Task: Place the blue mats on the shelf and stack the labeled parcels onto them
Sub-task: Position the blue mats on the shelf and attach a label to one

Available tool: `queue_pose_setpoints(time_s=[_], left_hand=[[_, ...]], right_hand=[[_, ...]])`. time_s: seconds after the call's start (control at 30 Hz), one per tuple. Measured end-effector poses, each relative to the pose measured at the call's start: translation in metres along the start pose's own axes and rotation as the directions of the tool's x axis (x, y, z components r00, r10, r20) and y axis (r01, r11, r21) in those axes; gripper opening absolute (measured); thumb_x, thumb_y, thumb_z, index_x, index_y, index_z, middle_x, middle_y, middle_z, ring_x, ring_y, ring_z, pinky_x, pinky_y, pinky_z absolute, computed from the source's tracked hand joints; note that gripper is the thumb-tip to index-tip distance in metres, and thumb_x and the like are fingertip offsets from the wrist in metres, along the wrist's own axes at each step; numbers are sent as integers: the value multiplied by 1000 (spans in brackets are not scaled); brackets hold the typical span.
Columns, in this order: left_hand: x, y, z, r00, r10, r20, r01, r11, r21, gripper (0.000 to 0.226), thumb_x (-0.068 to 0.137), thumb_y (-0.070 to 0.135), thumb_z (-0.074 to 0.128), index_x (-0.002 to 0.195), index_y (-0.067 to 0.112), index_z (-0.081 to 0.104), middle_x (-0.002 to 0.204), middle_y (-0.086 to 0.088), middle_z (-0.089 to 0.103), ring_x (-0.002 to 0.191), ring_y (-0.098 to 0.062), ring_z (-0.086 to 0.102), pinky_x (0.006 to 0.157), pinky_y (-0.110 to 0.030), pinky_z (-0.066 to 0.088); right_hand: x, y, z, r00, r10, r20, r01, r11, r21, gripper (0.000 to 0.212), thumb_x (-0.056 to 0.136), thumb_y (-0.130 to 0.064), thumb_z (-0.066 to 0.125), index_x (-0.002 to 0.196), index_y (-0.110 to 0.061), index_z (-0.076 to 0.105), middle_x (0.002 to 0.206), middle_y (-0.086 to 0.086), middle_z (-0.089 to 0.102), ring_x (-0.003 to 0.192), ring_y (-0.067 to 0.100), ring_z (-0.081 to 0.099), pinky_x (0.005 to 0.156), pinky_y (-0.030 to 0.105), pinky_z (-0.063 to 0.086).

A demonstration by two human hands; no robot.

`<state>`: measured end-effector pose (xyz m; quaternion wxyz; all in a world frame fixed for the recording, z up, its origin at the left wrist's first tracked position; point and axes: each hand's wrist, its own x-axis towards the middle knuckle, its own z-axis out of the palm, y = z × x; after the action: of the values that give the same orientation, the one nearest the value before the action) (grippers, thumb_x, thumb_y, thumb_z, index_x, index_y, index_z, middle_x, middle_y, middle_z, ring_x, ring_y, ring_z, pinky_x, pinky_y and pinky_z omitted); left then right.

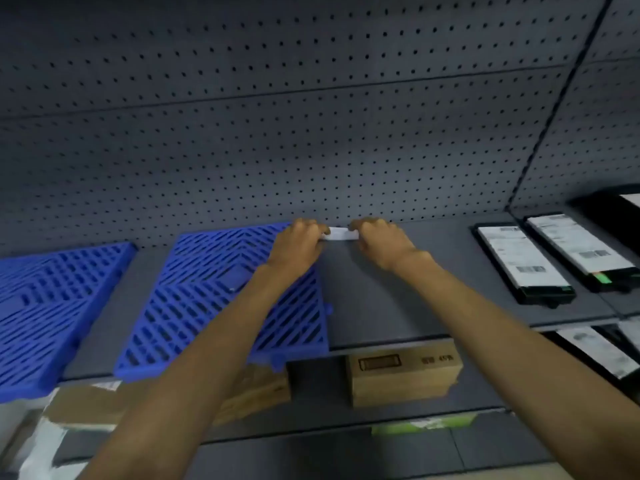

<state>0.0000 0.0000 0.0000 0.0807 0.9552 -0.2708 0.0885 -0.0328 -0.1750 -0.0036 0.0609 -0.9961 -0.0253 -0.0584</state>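
Two blue mats lie flat on the shelf, set apart from each other: the left mat and the middle mat. From my station they look like stiff, light plastic grids full of slots. I would take one by a side edge with fingers hooked through the slots, and I expect little flex or slip. The labeled parcels sit on the same shelf at the right, black and flat with white labels up. I judge them thin and rather slick, best lifted by the long edges.

Both arms reach straight forward to the back of the shelf, just under the pegboard. The left hand is over the middle mat's far right corner, and the right hand is over bare shelf. Each has its fingers curled, pinching one end of a small white strip that spans the gap between them.
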Motion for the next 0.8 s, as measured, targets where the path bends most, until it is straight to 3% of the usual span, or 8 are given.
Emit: queue_pose_setpoints(time_s=[0.17,0.33,0.5,0.67,0.8], left_hand=[[30,2,21,994,-70,78,66,996,60,37,96,18,56,133,14,59,128,-15,59,117,-30,56,96,-41,49],[42,0,35,995,-87,38,83,992,100,32,92,19,57,122,13,66,118,-11,65,118,-26,53,98,-37,47],[49,3,43,996,-56,-62,64,989,133,27,94,22,55,113,20,74,105,-7,71,108,-23,59,90,-33,48],[47,8,43,996,-41,-81,55,984,172,25,94,24,54,109,22,74,103,-5,70,103,-22,60,82,-32,48],[46,10,40,993,-30,-114,51,981,190,27,97,26,50,106,25,75,102,-4,70,102,-19,60,76,-31,47]], right_hand=[[30,12,9,997,-63,53,65,997,-47,30,93,-9,50,122,-9,60,115,18,65,103,36,64,79,42,51],[44,24,20,987,-144,70,154,974,-164,27,92,-13,49,116,-14,64,111,17,66,102,36,64,77,39,47],[52,38,25,975,-222,17,221,955,-197,27,96,-15,47,111,-17,70,103,14,69,95,34,66,73,37,46],[50,46,24,975,-220,-11,214,960,-182,28,96,-17,49,114,-21,70,102,10,69,93,32,66,76,39,51],[50,48,16,978,-204,-53,193,967,-165,25,96,-21,53,111,-30,72,98,5,71,90,29,67,70,36,49]])
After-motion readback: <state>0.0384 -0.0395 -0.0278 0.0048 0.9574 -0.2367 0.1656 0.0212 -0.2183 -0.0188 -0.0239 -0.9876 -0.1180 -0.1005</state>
